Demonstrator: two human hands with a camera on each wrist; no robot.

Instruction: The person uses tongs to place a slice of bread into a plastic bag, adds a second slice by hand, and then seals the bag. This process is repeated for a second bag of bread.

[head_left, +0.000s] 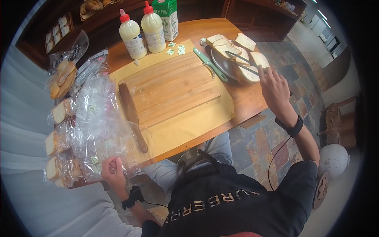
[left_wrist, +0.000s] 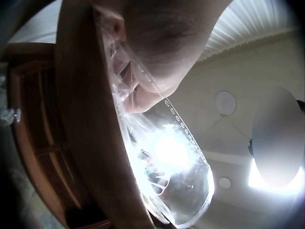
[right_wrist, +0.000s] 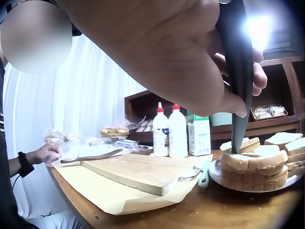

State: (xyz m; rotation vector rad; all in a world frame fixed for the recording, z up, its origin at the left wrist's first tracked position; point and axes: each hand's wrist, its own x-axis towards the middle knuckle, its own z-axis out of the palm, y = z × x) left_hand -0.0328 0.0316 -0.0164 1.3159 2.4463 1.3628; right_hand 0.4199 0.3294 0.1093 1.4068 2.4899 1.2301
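The right hand (head_left: 275,90) grips black tongs (head_left: 245,62), whose tips reach over sliced bread (head_left: 219,41) on a plate (head_left: 222,63). In the right wrist view the tongs (right_wrist: 237,62) point down, their tips at the top of the stacked bread (right_wrist: 255,164); whether a slice is between them I cannot tell. At the table's near left corner the left hand (head_left: 114,173), fingers curled, pinches a clear plastic bag (head_left: 134,138). The left wrist view shows the bag's dotted edge (left_wrist: 178,118) beside the left hand (left_wrist: 152,52).
A wooden board (head_left: 173,89) lies on yellow paper, with a rolling-pin-like wooden tool (head_left: 129,104) on its left and a green-handled knife (head_left: 211,65) on its right. Two bottles (head_left: 133,38) and a carton (head_left: 167,19) stand behind. Bagged bread (head_left: 59,143) lines the left edge.
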